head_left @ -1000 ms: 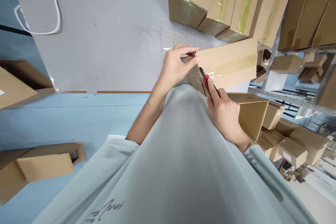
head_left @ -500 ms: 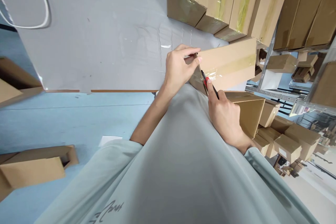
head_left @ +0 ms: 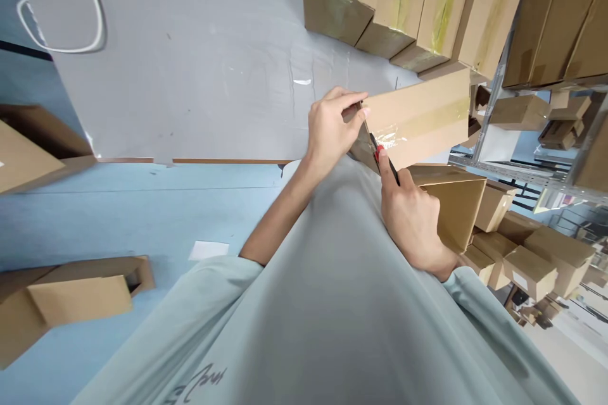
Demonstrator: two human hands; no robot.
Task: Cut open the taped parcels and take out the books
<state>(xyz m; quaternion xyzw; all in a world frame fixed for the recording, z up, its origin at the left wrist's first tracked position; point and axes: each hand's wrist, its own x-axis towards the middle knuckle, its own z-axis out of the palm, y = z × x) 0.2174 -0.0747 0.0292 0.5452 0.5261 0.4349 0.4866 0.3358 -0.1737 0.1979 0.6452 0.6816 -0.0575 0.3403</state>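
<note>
A long cardboard box (head_left: 418, 117), sealed with clear tape, lies at the near edge of the grey table (head_left: 199, 76). My left hand (head_left: 332, 126) pinches the box's near left corner between thumb and fingers. My right hand (head_left: 411, 215) grips a red and black utility knife (head_left: 382, 155), its tip against the taped end face of the box, index finger laid along the handle. My pale green shirt fills the lower middle of the view and hides the box's lower end.
Several taped cardboard boxes (head_left: 403, 6) stand at the table's far right. An open box (head_left: 456, 202) and metal shelving (head_left: 532, 171) with more boxes are on my right. Cardboard boxes (head_left: 66, 297) lie on the blue floor at left. A white cable (head_left: 90, 19) runs to a phone.
The knife has slid a little down the box's end face toward me. My left hand keeps its pinch on the corner. The camera has shifted slightly.
</note>
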